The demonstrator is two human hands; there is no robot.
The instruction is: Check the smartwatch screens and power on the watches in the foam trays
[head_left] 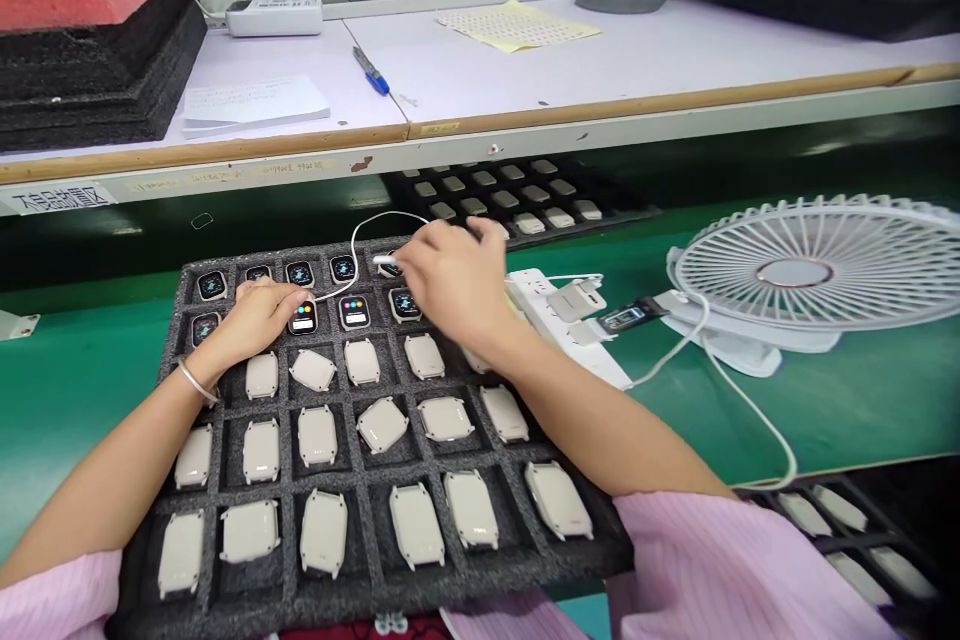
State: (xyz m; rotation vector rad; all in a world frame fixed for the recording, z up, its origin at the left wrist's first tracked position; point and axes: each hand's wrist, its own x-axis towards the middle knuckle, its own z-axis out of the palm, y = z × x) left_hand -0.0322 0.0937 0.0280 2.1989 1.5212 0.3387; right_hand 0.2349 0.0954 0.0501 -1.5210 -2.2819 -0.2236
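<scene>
A dark foam tray (225, 585) with square wells holds several smartwatch bodies without straps. In the back rows several screens face up and are lit. The nearer rows hold pale watches (316, 435) face down. My left hand (259, 315) lies over the back left wells, thumb stretched to the top edge of a lit smartwatch (302, 318); its other fingertips are partly hidden. Above the back right wells, my right hand (454, 275) pinches a short white rod-like piece (383, 261). A thin white cable (355, 245) loops from beside my left thumb to behind my right hand.
A white power strip (536, 295) with plugs and a white fan (795, 270) stand right of the tray. More watch trays (637, 215) sit behind and at lower right. Across the back runs a shelf (450, 115) with a pen (371, 72), papers (255, 103) and black foam (90, 90).
</scene>
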